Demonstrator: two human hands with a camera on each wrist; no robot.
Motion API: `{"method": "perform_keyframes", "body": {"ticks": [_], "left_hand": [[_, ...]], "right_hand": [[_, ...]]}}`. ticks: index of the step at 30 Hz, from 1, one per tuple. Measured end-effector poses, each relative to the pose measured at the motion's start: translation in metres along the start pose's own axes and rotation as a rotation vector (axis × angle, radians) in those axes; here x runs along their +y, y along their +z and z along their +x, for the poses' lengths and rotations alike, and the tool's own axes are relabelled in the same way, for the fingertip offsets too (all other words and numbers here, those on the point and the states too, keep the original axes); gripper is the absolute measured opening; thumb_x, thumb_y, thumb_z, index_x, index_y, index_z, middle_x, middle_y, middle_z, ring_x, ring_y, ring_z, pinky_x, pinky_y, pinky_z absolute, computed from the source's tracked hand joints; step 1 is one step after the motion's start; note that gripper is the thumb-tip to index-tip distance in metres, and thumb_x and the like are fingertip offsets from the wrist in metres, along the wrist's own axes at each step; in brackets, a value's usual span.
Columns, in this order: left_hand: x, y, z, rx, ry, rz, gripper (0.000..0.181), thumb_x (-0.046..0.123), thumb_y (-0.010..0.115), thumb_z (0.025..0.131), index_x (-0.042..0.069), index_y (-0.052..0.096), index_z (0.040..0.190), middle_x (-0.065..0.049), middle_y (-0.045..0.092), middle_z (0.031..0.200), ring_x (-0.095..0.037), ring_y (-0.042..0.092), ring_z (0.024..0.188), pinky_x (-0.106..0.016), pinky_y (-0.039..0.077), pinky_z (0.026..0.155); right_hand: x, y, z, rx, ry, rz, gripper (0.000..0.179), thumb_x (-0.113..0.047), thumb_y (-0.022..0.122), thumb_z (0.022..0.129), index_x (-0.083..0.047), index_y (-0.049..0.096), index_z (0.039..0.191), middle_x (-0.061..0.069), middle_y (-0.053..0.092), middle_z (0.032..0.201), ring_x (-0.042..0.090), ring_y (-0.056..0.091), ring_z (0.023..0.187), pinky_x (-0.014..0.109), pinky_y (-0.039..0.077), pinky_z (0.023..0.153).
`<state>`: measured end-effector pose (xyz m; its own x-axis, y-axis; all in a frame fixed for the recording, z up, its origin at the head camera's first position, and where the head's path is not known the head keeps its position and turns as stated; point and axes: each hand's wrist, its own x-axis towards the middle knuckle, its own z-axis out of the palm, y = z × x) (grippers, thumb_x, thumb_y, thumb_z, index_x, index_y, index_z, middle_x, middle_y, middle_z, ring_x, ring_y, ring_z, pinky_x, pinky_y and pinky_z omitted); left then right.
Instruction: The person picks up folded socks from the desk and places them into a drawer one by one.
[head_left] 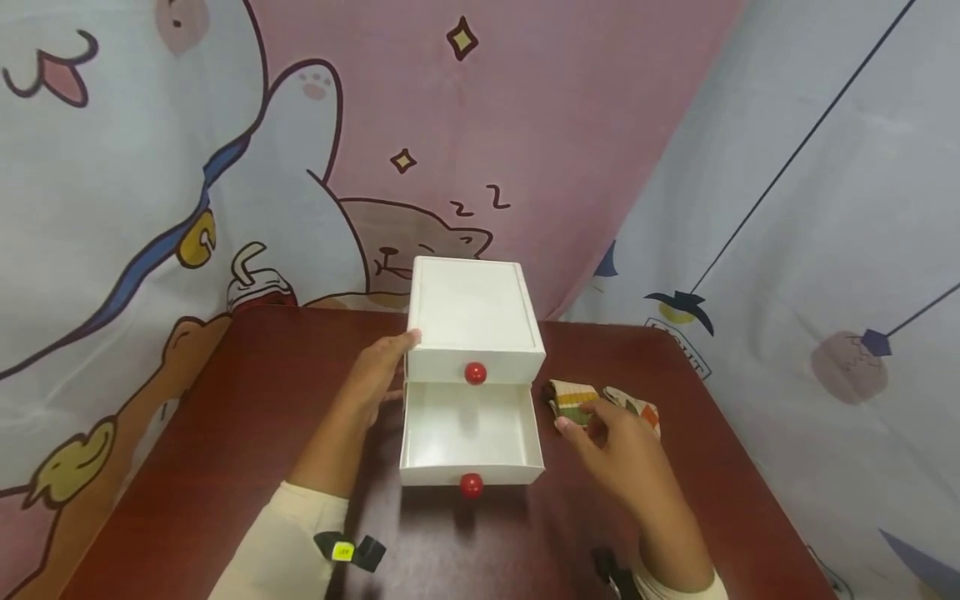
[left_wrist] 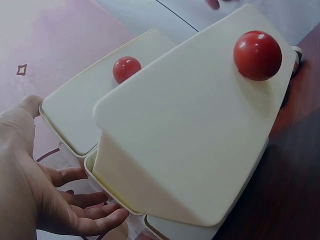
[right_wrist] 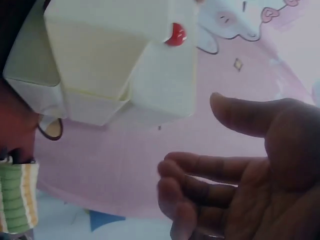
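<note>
Head view: a white cabinet stands on the dark red bench, with its top drawer closed and the drawer below it pulled out toward the near side. Each drawer has a round red knob at the middle of its front, the upper knob and the lower knob. The left wrist view shows a further white section under the pulled-out drawer.

The left hand is at the cabinet's left side, its thumb on the upper left edge and its fingers loosely bent along the side wall, without closing round anything.

The right hand is held loosely open to the right of the drawer, thumb and fingers apart with nothing between them. Just beyond it on the bench is a striped cloth in green, yellow and white, right of the cabinet; the fingertips overlap it in the head view, but the right wrist view shows it apart from them. Just right of it lies a patterned cloth with orange patches, partly hidden by the hand.

Pale sleeves cover the forearms, and a cartoon-printed curtain hangs behind the bench.
</note>
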<state>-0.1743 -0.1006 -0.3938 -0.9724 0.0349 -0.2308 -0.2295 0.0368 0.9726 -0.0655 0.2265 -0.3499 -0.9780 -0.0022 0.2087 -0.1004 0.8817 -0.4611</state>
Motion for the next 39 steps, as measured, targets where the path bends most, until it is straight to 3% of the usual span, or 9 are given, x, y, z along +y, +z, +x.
{"method": "perform_keyframes", "body": {"ticks": [3, 6, 12, 25, 33, 39], "left_hand": [[0.0, 0.001, 0.0, 0.002, 0.006, 0.006, 0.076, 0.062, 0.058, 0.105, 0.005, 0.051, 0.156, -0.024, 0.06, 0.152, -0.042, 0.059, 0.142, -0.065, 0.053, 0.114], [-0.001, 0.002, 0.0, 0.001, 0.011, 0.011, 0.076, 0.062, 0.059, 0.105, 0.005, 0.052, 0.155, -0.024, 0.061, 0.152, -0.041, 0.059, 0.142, -0.065, 0.053, 0.113], [0.0, 0.004, -0.001, -0.009, 0.011, -0.001, 0.075, 0.06, 0.06, 0.105, 0.004, 0.052, 0.154, -0.024, 0.061, 0.152, -0.042, 0.058, 0.143, -0.066, 0.052, 0.114], [0.0, 0.002, -0.001, -0.005, 0.007, -0.014, 0.073, 0.059, 0.061, 0.105, 0.004, 0.054, 0.153, -0.025, 0.061, 0.152, -0.041, 0.058, 0.143, -0.067, 0.05, 0.115], [0.0, 0.002, 0.0, -0.002, 0.006, -0.025, 0.071, 0.058, 0.061, 0.105, 0.004, 0.054, 0.151, -0.025, 0.061, 0.153, -0.042, 0.057, 0.145, -0.068, 0.048, 0.117], [-0.001, 0.003, 0.0, 0.001, 0.009, -0.014, 0.072, 0.058, 0.061, 0.105, 0.003, 0.054, 0.152, -0.025, 0.061, 0.152, -0.042, 0.057, 0.144, -0.067, 0.05, 0.115]], "right_hand": [[0.006, 0.004, 0.011, -0.039, 0.027, -0.022, 0.047, -0.038, 0.078, 0.101, 0.0, 0.074, 0.128, 0.017, 0.077, 0.107, 0.031, 0.074, 0.092, 0.052, 0.06, 0.081], [0.013, 0.009, 0.022, -0.075, 0.035, -0.049, 0.054, -0.038, 0.077, 0.102, 0.004, 0.07, 0.134, 0.027, 0.073, 0.13, 0.044, 0.073, 0.115, 0.064, 0.059, 0.097], [0.027, 0.017, 0.038, -0.192, 0.048, -0.058, 0.066, -0.041, 0.078, 0.101, 0.003, 0.061, 0.148, 0.031, 0.064, 0.145, 0.054, 0.06, 0.135, 0.073, 0.05, 0.109], [0.059, 0.032, 0.076, -0.337, 0.072, 0.026, 0.082, -0.032, 0.088, 0.092, 0.003, 0.05, 0.156, 0.036, 0.053, 0.155, 0.055, 0.054, 0.141, 0.073, 0.044, 0.117], [0.074, 0.05, 0.09, -0.353, 0.072, -0.013, 0.085, -0.028, 0.09, 0.09, 0.0, 0.048, 0.159, 0.039, 0.047, 0.157, 0.063, 0.042, 0.145, 0.079, 0.045, 0.11], [0.086, 0.063, 0.101, -0.362, 0.083, -0.029, 0.093, -0.02, 0.095, 0.083, 0.003, 0.045, 0.159, 0.041, 0.046, 0.154, 0.063, 0.044, 0.141, 0.077, 0.047, 0.109]]}}
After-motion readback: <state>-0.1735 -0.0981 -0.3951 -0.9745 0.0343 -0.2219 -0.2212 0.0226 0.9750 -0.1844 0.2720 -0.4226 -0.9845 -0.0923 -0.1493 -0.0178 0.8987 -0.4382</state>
